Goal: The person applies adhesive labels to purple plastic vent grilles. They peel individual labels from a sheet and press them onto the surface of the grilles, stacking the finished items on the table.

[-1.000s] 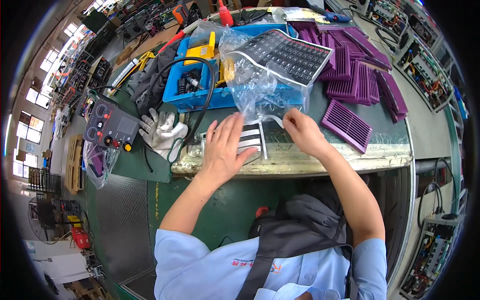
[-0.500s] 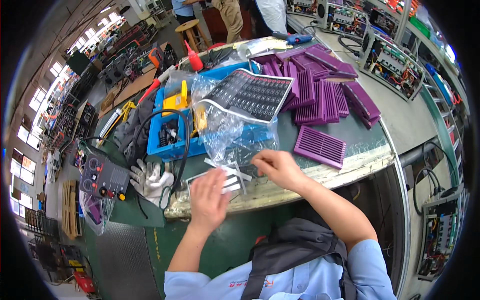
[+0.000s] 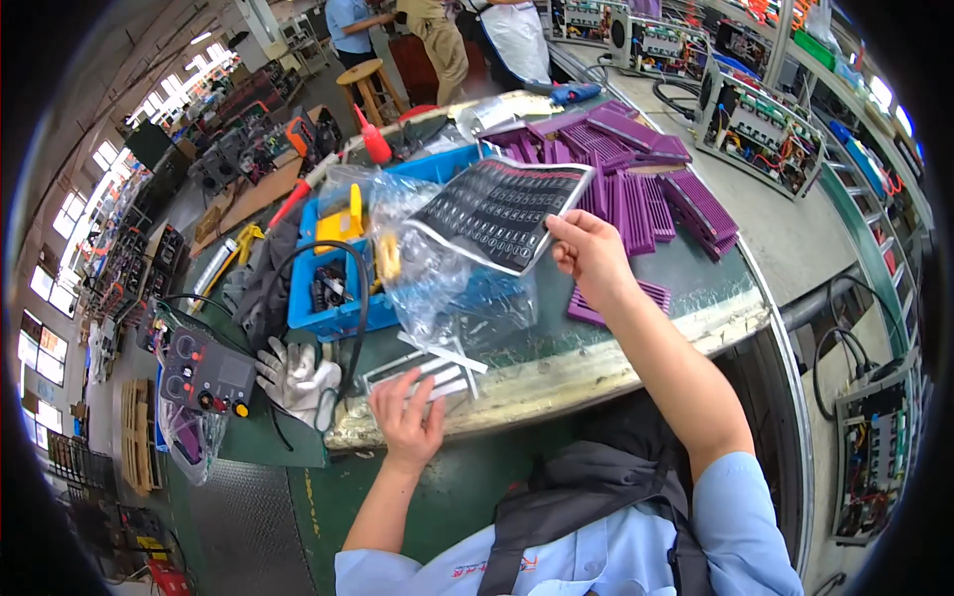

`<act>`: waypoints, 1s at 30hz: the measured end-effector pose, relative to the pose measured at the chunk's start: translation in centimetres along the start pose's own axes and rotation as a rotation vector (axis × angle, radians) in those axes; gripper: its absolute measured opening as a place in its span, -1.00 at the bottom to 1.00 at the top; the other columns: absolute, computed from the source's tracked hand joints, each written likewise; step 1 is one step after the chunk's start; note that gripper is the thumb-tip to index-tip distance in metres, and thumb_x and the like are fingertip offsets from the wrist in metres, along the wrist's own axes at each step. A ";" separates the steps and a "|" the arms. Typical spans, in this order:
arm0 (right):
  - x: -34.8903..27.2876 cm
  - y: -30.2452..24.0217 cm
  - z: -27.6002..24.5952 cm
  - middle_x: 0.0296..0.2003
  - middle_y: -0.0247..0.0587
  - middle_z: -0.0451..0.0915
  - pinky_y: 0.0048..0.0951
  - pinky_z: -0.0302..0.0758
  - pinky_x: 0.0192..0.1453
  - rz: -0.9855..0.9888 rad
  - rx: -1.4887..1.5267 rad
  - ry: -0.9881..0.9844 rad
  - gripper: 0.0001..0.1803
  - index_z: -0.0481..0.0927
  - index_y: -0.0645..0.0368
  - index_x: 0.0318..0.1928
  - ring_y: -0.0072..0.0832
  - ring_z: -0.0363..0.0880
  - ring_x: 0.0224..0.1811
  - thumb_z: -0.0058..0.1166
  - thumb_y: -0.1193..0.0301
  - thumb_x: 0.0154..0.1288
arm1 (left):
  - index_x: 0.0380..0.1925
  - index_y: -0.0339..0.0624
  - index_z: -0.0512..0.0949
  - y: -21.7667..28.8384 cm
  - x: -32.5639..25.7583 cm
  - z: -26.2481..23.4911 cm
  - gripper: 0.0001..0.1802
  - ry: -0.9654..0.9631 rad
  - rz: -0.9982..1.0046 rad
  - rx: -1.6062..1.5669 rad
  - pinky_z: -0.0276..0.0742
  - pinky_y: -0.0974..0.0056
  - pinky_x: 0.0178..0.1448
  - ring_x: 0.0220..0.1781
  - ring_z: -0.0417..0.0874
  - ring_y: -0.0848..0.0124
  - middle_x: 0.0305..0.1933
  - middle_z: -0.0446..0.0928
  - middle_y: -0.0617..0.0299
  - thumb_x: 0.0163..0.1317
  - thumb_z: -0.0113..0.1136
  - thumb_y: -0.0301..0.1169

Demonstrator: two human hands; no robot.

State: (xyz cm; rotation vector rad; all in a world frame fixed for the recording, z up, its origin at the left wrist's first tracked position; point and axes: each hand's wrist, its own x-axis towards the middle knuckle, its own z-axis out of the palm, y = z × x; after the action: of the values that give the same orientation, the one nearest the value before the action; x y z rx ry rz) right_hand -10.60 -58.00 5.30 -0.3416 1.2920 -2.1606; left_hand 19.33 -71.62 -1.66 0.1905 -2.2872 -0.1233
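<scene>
- One green-topped workbench (image 3: 556,372) keeps everything within arm's reach.
- On it, a blue bin (image 3: 316,323) appears to prop up clear plastic (image 3: 422,298) and a dark sheet (image 3: 502,214).
- Black, white-bordered and ruled with rows of pale symbols, the dark sheet bows over the bin; the right hand (image 3: 588,248) pinches its edge, seemingly for control.
- Fingers loosely spread, the left hand (image 3: 409,417) rests against a white-striped card (image 3: 445,377) near the bench edge, perhaps steadying it.
</scene>
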 end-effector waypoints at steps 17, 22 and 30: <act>-14.6 4.0 -8.4 -0.28 -0.31 0.69 -0.58 0.55 -0.28 0.095 0.093 0.091 -0.82 0.62 0.24 -0.10 -0.58 0.69 -0.31 0.18 0.39 0.41 | -0.27 -0.32 0.62 8.9 3.9 3.9 -0.83 -0.116 -0.887 -1.135 0.52 0.39 -0.27 -0.40 0.62 0.49 -0.39 0.64 0.17 0.40 0.18 -0.41; -13.2 4.9 -6.8 -0.35 -0.31 0.67 -0.55 0.57 -0.23 0.083 -0.020 -0.162 -0.83 0.63 0.27 -0.14 -0.61 0.64 -0.35 0.20 0.41 0.39 | -0.09 -0.36 0.58 7.6 4.8 1.1 -0.79 -0.095 -1.007 -1.361 0.60 0.28 -0.27 -0.32 0.71 0.34 -0.17 0.69 0.08 0.40 0.17 -0.43; -8.7 0.3 -15.8 0.33 -0.02 0.39 0.12 -0.02 0.53 -0.468 -1.665 0.057 -0.11 0.46 0.01 0.33 -0.08 0.20 0.47 0.35 -0.13 0.02 | -0.09 -0.27 0.57 8.8 3.9 3.7 -0.82 0.004 -1.162 -1.457 0.59 0.34 -0.32 -0.34 0.73 0.34 -0.18 0.69 0.13 0.41 0.18 -0.40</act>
State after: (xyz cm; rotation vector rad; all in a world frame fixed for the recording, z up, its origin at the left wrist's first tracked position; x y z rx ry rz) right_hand -11.44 -41.51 -2.11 -1.2591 2.9550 -0.7794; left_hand 13.12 -63.55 0.13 0.6554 -1.2735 -2.1669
